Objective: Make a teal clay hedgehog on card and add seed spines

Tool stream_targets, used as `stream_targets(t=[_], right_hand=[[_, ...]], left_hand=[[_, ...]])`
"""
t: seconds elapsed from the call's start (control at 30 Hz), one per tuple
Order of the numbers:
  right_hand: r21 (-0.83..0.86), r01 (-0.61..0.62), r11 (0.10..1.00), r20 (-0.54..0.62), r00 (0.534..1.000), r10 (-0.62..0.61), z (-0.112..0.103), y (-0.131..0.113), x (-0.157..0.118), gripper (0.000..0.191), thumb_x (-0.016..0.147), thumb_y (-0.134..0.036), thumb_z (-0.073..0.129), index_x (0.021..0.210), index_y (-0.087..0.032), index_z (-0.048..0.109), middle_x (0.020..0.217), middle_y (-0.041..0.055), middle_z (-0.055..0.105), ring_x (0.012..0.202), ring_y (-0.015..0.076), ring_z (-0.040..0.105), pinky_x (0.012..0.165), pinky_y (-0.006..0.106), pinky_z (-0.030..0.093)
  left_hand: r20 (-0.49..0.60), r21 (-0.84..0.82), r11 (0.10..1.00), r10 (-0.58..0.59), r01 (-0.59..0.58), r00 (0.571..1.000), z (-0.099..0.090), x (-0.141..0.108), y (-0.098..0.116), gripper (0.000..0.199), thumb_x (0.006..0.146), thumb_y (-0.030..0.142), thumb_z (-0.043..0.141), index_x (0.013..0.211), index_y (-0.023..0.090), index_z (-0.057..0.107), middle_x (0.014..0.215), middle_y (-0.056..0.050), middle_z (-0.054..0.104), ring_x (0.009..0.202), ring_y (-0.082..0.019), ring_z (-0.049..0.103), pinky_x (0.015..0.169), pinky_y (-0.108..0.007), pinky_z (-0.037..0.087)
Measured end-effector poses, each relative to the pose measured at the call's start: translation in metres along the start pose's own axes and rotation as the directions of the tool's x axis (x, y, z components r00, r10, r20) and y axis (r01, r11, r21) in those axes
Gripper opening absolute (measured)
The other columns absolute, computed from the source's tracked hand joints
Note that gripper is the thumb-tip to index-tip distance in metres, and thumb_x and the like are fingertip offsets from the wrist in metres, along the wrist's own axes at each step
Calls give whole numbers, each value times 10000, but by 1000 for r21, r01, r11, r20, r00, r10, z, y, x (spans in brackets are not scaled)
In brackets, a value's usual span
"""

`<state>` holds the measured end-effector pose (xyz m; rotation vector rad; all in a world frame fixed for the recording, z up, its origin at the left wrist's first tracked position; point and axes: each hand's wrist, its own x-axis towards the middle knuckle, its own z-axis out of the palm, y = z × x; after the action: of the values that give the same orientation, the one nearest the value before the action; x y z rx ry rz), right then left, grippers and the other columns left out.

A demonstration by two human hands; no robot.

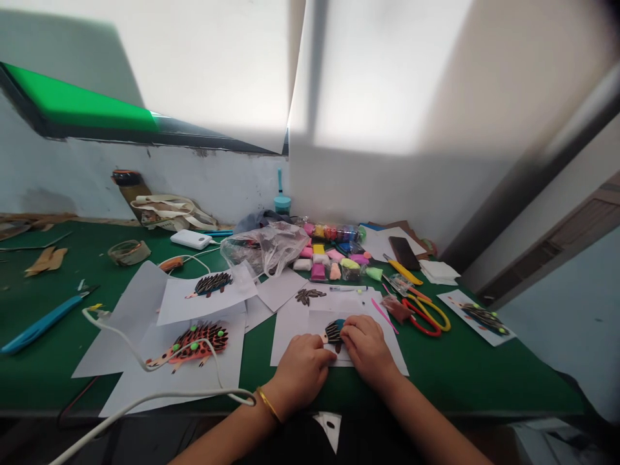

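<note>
A small hedgehog figure (333,332) with dark spines, a blue back and a pale snout lies on a white card on top of a larger white sheet (290,336). My left hand (303,369) rests at the card's lower left with its fingers curled, thumb side near the hedgehog's feet. My right hand (369,347) bends over the hedgehog's rear, fingers closed together and covering that end. Whatever either hand may pinch is hidden. Just above the card, a pile of dark spine-shaped pieces (310,296) lies on the sheet.
Packets of coloured clay (318,271) and a clear plastic bag (268,248) lie behind the sheet. To the right are red-and-yellow scissors (431,316), a phone (403,252) and another hedgehog card (477,316). A white cable (159,394) crosses a pink hedgehog picture (201,342) on the left.
</note>
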<state>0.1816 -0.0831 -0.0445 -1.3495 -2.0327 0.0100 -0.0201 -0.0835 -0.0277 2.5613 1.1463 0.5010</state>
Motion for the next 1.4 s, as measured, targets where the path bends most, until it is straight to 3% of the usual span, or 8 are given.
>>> stream_targets(t=[0.13, 0.27, 0.43, 0.6, 0.83, 1.07, 1.17, 1.4], right_hand=[[36, -40, 999, -35, 999, 41, -5, 2, -1, 179, 941, -225, 460, 903, -221, 635, 1004, 74, 626, 985, 236, 532, 888, 411, 393], [84, -68, 994, -116, 990, 77, -11, 5, -1, 177, 950, -243, 448, 926, -224, 622, 992, 72, 634, 968, 235, 548, 878, 410, 408], [158, -7, 987, -37, 999, 13, -17, -7, -1, 187, 959, -240, 444, 948, -228, 630, 899, 52, 660, 879, 216, 576, 849, 397, 403], [306, -79, 949, 78, 995, 57, -15, -20, 5, 173, 948, -342, 508, 914, -245, 648, 866, 38, 674, 841, 212, 594, 800, 370, 430], [489, -263, 831, 149, 965, 217, -14, -18, 10, 188, 924, -394, 549, 890, -239, 651, 828, 27, 668, 821, 211, 623, 767, 352, 488], [371, -243, 896, -15, 963, 268, -8, 18, 28, 199, 926, -348, 504, 843, -226, 636, 914, 60, 655, 902, 226, 606, 828, 374, 487], [295, -233, 927, -46, 965, 258, 2, 33, 33, 159, 872, -310, 541, 780, -219, 633, 876, 60, 650, 891, 232, 597, 838, 388, 475], [251, -234, 939, -42, 967, 252, 13, 40, 29, 117, 824, -253, 562, 758, -221, 653, 926, 67, 646, 924, 234, 588, 864, 392, 460]], left_hand=[[-30, -56, 998, -1, -1, 1000, 0, -1, -1, 318, 835, 101, 529, 995, 290, 729, 918, -38, 644, 904, -217, 577, 817, -360, 425], [-196, -288, 957, -72, 13, 978, -3, 0, -3, 379, 902, 128, 466, 1207, 279, 633, 984, -40, 668, 936, -199, 593, 865, -361, 457], [-266, -723, 690, -328, 37, 907, -1, 8, -5, 403, 908, 244, 526, 1310, 231, 518, 954, -18, 678, 883, -162, 644, 876, -350, 516], [-198, -836, 547, -369, 39, 908, 2, 18, 0, 410, 846, 256, 586, 1249, 213, 527, 916, -14, 674, 857, -158, 658, 823, -327, 542], [-196, -791, 611, -288, 22, 937, -4, 22, 1, 341, 851, 226, 582, 1191, 222, 560, 888, -6, 678, 827, -157, 656, 830, -333, 533], [-227, -259, 958, -187, 126, 956, -9, 19, -13, 700, 729, 251, 772, 1366, 262, 479, 1316, -72, 585, 1259, -280, 497, 1089, -491, 358], [-139, -106, 983, -164, 150, 977, -5, 18, -18, 836, 705, 283, 800, 1437, 265, 397, 1398, -84, 532, 1340, -298, 422, 1139, -524, 269], [-40, -81, 981, -182, 178, 982, 1, 18, -22, 855, 740, 331, 758, 1477, 241, 336, 1446, -104, 491, 1378, -305, 386, 1162, -535, 214]])
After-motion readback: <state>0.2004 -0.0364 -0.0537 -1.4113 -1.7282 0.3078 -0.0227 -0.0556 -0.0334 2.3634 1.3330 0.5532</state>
